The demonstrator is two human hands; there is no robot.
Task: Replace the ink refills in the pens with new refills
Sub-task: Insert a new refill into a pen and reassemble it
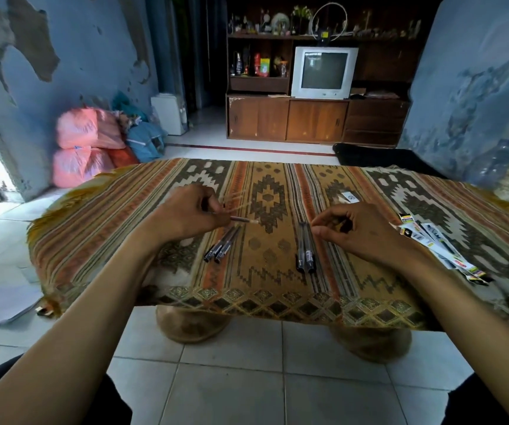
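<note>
My left hand [190,214] grips a thin pen piece [244,219] whose pale tip points right, above a patterned cloth-covered table [265,296]. Below that hand lies a bundle of dark pens [221,245]. Thin clear refill tubes [238,199] lie on the cloth just beyond the left hand. A second group of pens [305,251] lies upright near the table's middle. My right hand [360,231] hovers right of them, its fingers curled, with a small dark part [345,224] pinched between thumb and fingers.
Refill packets [440,246] are strewn at the table's right edge, and a small white packet [349,197] lies further back. Tiled floor surrounds the table. Pink sacks [84,145] sit at the left wall, a television cabinet [317,118] stands behind.
</note>
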